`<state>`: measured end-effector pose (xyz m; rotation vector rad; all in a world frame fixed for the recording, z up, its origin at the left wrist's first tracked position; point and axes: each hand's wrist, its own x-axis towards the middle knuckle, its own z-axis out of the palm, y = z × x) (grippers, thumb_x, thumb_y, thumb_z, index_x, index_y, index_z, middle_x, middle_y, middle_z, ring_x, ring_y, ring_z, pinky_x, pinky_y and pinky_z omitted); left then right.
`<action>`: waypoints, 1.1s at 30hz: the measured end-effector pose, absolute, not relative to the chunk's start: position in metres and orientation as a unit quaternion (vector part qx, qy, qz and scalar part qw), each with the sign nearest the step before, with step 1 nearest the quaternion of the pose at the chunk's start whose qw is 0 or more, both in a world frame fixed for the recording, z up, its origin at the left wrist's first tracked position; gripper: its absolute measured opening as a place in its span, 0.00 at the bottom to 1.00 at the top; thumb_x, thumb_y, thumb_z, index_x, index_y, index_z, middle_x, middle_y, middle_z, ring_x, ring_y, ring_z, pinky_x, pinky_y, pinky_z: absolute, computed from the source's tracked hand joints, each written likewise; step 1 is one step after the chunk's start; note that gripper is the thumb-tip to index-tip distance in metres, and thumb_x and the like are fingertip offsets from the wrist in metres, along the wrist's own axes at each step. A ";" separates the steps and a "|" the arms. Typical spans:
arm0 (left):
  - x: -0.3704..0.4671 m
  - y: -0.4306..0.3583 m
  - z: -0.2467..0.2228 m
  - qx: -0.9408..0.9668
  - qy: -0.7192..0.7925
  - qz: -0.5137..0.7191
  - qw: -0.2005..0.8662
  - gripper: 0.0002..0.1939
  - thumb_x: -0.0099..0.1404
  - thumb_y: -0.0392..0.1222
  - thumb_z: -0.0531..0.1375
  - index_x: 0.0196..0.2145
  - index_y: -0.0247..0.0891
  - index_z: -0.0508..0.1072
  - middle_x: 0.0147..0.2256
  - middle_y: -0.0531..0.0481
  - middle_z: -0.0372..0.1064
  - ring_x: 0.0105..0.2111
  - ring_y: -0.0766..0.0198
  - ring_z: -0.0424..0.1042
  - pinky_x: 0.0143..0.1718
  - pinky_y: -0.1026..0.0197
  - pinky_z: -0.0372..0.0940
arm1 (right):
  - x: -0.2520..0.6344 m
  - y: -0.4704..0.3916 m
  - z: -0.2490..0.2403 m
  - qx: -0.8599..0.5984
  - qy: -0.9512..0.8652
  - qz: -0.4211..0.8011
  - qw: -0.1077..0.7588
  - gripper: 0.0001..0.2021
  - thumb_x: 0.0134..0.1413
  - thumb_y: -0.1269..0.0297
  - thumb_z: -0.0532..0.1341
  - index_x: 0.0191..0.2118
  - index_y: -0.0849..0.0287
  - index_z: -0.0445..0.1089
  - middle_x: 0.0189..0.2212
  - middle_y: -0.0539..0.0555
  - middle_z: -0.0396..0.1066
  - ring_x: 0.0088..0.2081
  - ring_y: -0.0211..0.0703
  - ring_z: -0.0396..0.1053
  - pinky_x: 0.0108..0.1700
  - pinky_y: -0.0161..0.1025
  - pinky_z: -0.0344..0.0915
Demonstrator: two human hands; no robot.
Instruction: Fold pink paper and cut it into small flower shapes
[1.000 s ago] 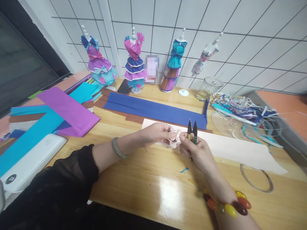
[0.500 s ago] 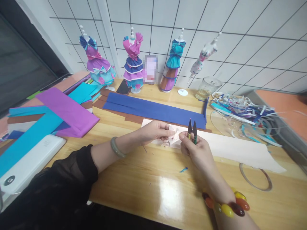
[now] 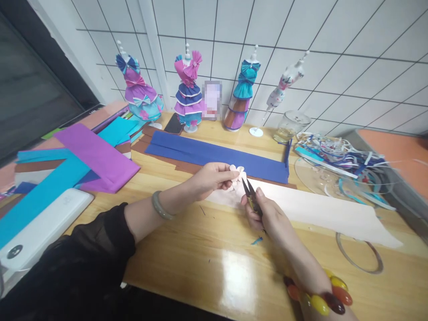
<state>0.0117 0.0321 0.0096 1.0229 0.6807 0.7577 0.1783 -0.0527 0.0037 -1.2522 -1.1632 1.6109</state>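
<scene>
Between the thumb and fingers of my left hand (image 3: 217,179) is a small pale pink flower-like piece (image 3: 238,174), held above the table. My right hand (image 3: 267,209) grips dark thread snips (image 3: 251,196), their two blades apart and pointing up at the lower right of the flower piece. Beneath both hands lies a long pale pink strip (image 3: 321,203), partly hidden by them. A wide dark blue strip (image 3: 217,156) on brown material lies just behind.
Four small dress forms, one of them this pink-and-blue one (image 3: 188,96), line the tiled wall. A glass (image 3: 292,125) and a pile of scraps (image 3: 337,151) are at right. Folded purple fabric (image 3: 96,156) and a white power bank (image 3: 47,227) lie at left.
The snips have swung to the left and now tilt toward the flower piece. My left hand has raised that piece slightly, and its petals show more clearly.
</scene>
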 end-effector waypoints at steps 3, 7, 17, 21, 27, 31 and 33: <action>0.010 0.032 0.013 0.461 0.298 0.342 0.763 0.13 0.53 0.44 0.63 0.28 0.30 0.69 0.27 0.51 0.65 0.23 0.75 0.63 0.29 0.66 0.58 | 0.179 -0.052 0.002 -0.485 -0.415 0.662 0.392 0.22 0.58 0.45 0.45 0.31 0.59 0.63 0.16 0.42 0.44 0.15 0.29 0.41 0.17 0.31 0.39; 0.010 0.031 0.014 0.456 0.287 0.344 0.769 0.12 0.53 0.43 0.63 0.29 0.30 0.69 0.28 0.50 0.67 0.29 0.71 0.67 0.33 0.64 0.60 | 0.178 -0.052 0.004 -0.472 -0.369 0.701 0.386 0.23 0.57 0.43 0.46 0.30 0.59 0.63 0.15 0.41 0.45 0.14 0.29 0.38 0.16 0.30 0.38; 0.016 0.026 0.011 0.444 0.252 0.371 0.776 0.11 0.54 0.41 0.63 0.26 0.30 0.68 0.31 0.49 0.68 0.34 0.67 0.70 0.44 0.55 0.63 | 0.176 -0.052 0.006 -0.475 -0.349 0.712 0.382 0.23 0.56 0.42 0.46 0.30 0.59 0.62 0.14 0.41 0.46 0.14 0.28 0.39 0.15 0.30 0.39; 0.018 0.023 0.010 0.424 0.239 0.359 0.796 0.10 0.54 0.41 0.63 0.28 0.30 0.70 0.32 0.48 0.69 0.34 0.67 0.69 0.44 0.56 0.63 | 0.175 -0.052 0.004 -0.475 -0.371 0.700 0.384 0.23 0.57 0.42 0.46 0.31 0.59 0.62 0.14 0.41 0.46 0.13 0.28 0.40 0.16 0.30 0.40; 0.016 0.024 0.010 0.368 0.231 0.361 0.825 0.09 0.55 0.38 0.62 0.33 0.30 0.73 0.35 0.45 0.71 0.38 0.66 0.70 0.46 0.58 0.62 | 0.175 -0.053 0.004 -0.496 -0.410 0.653 0.399 0.23 0.56 0.43 0.47 0.30 0.59 0.63 0.15 0.42 0.46 0.14 0.29 0.43 0.16 0.30 0.42; 0.015 0.026 0.012 0.347 0.224 0.363 0.835 0.07 0.56 0.36 0.62 0.33 0.30 0.72 0.35 0.45 0.71 0.39 0.64 0.71 0.49 0.56 0.62 | 0.175 -0.054 0.005 -0.487 -0.408 0.662 0.399 0.23 0.56 0.43 0.47 0.30 0.59 0.63 0.15 0.42 0.46 0.14 0.29 0.42 0.16 0.30 0.42; 0.015 0.026 0.013 0.344 0.219 0.355 0.841 0.07 0.56 0.36 0.61 0.33 0.30 0.71 0.35 0.44 0.71 0.38 0.64 0.71 0.49 0.54 0.61 | 0.175 -0.054 0.006 -0.484 -0.405 0.663 0.402 0.23 0.56 0.43 0.47 0.30 0.59 0.63 0.15 0.42 0.46 0.14 0.29 0.42 0.16 0.30 0.42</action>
